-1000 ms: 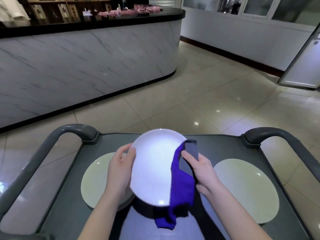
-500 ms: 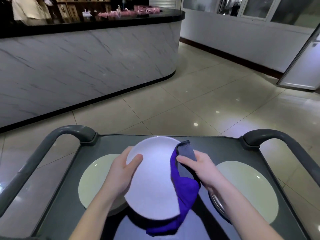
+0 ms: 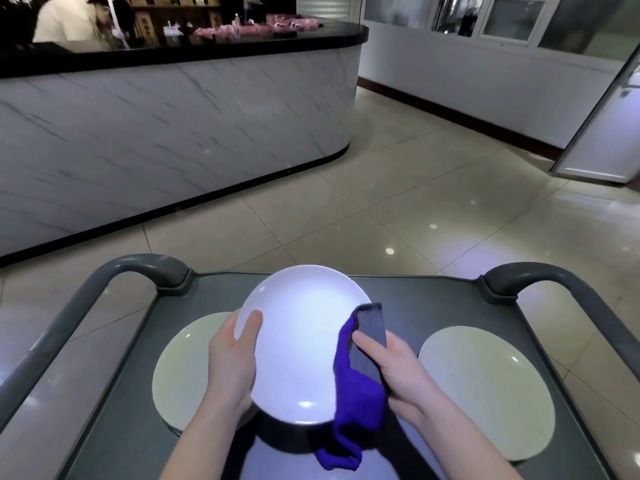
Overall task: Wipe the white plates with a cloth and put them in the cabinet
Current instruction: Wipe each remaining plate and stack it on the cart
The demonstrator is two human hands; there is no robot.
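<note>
I hold a round white plate tilted above a grey cart. My left hand grips the plate's left rim, thumb on its face. My right hand holds a purple and grey cloth against the plate's right edge; the cloth's tail hangs below the rim. Two more white plates lie flat on the cart top: the left plate is partly hidden under the held one, and the right plate lies in full view.
The grey cart has a curved handle at each far corner, the left handle and the right handle. A marble-fronted counter stands ahead to the left, with a person behind it. Tiled floor runs beyond the cart.
The plate has turned slightly in my hands and the cloth has slid along its right edge. My left thumb now lies on the plate's face.
</note>
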